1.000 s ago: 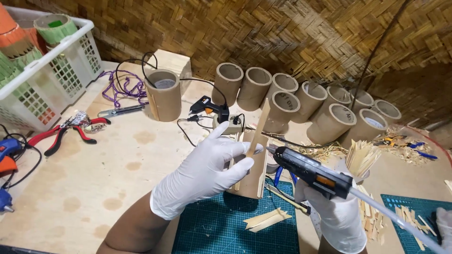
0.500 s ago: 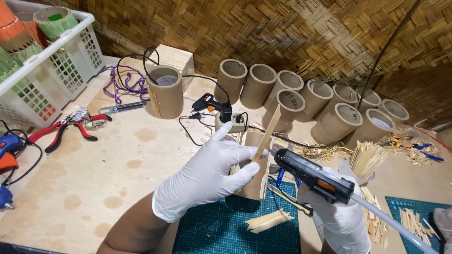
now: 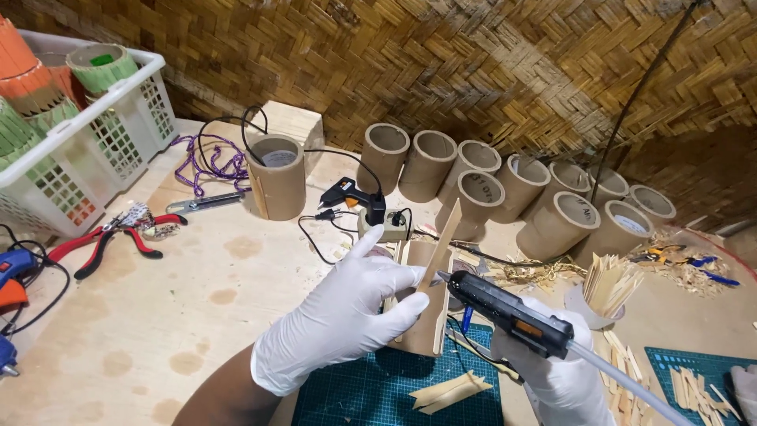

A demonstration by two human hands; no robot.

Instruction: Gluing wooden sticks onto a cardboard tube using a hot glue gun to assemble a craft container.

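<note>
A woven bamboo wall backs my tabletop (image 3: 158,315). My gloved left hand (image 3: 339,319) grips a cardboard tube (image 3: 422,315) above the cutting mat (image 3: 378,394), pinning a wooden strip (image 3: 443,241) upright against it. My right hand (image 3: 564,379) is closed on the glue gun (image 3: 509,312), nozzle at the strip. Few strips look attached; bare tubes (image 3: 489,193) wait behind.

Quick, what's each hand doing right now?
Left hand: closed around a cardboard tube, pinching a thin wooden slat against it.
Right hand: closed on a black glue gun, nozzle at the slat.
</note>
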